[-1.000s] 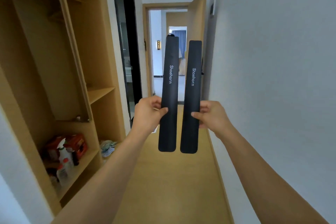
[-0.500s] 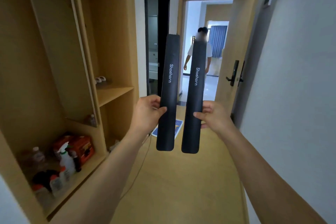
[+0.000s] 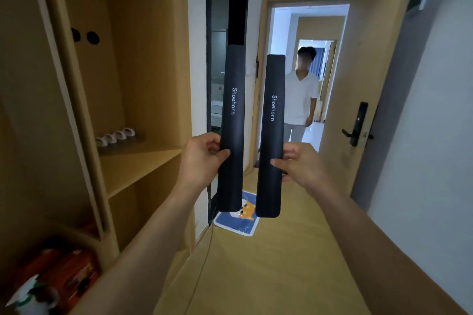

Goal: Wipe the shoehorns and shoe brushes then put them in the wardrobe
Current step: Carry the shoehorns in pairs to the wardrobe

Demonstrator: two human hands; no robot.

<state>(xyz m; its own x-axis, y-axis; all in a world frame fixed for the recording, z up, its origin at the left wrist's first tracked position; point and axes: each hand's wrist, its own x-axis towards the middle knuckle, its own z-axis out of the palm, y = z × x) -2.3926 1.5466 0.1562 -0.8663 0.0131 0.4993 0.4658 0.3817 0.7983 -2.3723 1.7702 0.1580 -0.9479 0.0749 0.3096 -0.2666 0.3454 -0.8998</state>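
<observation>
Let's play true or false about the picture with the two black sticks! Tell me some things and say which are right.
1. Each hand holds one shoehorn. True: the left hand grips the left shoehorn and the right hand grips the right shoehorn.
2. The shoehorns lie flat on the floor. False: both are held upright in the air, side by side and apart.
3. Both shoehorns have the word Shoehorn printed on them. True.
4. The door ahead is closed. False: it stands open, and a person in a white shirt stands in the doorway.
5. The mat on the floor is plain red. False: it is blue and white with an orange animal picture.
</observation>
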